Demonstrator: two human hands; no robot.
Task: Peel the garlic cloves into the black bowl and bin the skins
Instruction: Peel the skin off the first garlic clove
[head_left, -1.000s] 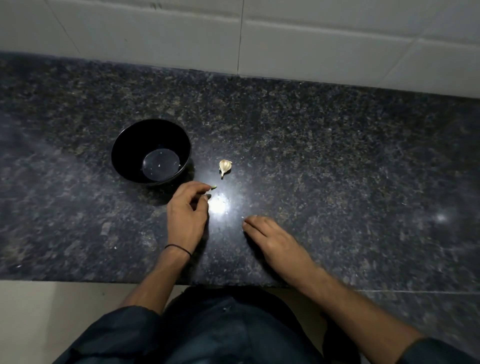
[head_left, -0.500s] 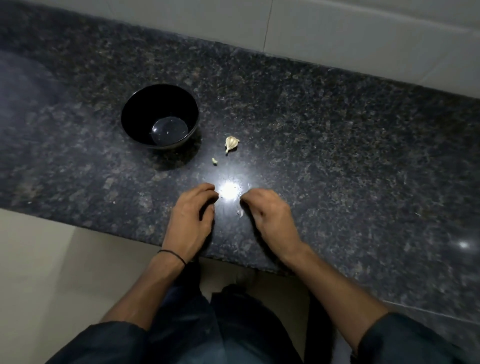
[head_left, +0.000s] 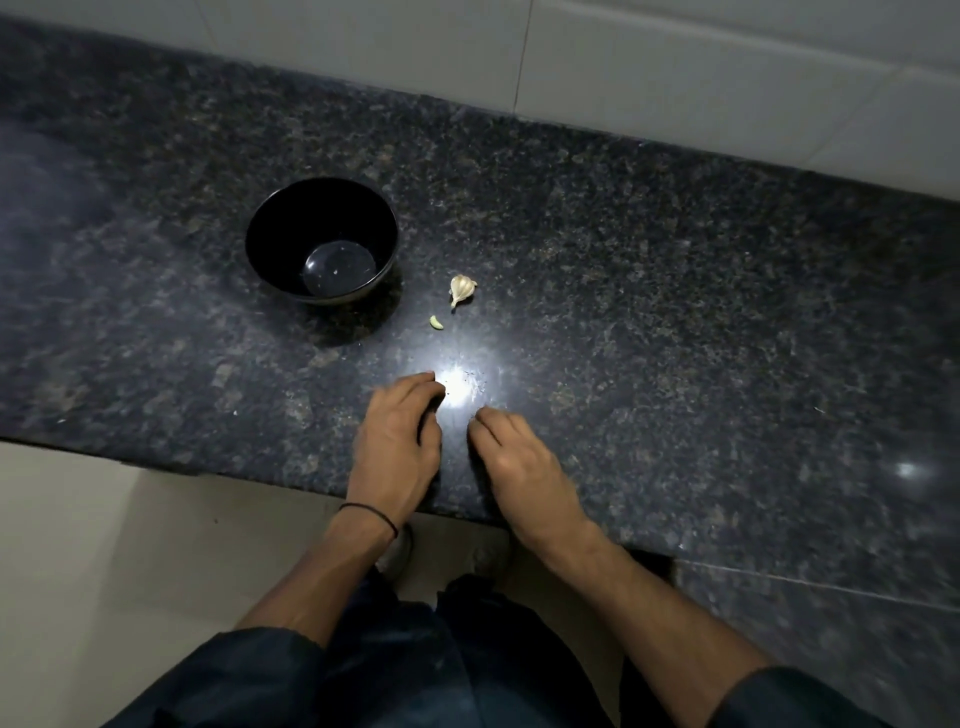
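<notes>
Garlic (head_left: 462, 289) lies on the counter (head_left: 675, 312) just right of the bowl (head_left: 275, 228), apart from it, and it looks to have its papery skin on. A small pale-green bit (head_left: 436, 323) lies near it, on the side toward the person; it is too small to tell whether it is a peeled clove or a scrap. The bowl stands upright and looks empty apart from a pale speck on its floor.

Both hands are low on the counter near its front edge, well short of the garlic. The left hand (head_left: 397, 436), with a thin band (head_left: 371, 514) at the wrist, has its fingers curled under, tips at the edge of a bright glare (head_left: 460, 389). The right hand (head_left: 519, 457) sits just beside it, fingers also bent down to the stone. Their fingertips are hidden, so I cannot tell whether either hand pinches a skin or holds nothing.

Judging from this, the task is at an early stage: no clove is clearly in the bowl, the garlic waits to be peeled, and the green bit may need moving into the bowl. No bin shows anywhere, only the tiled wall (head_left: 727, 78) behind, so binning the skins is left to do
</notes>
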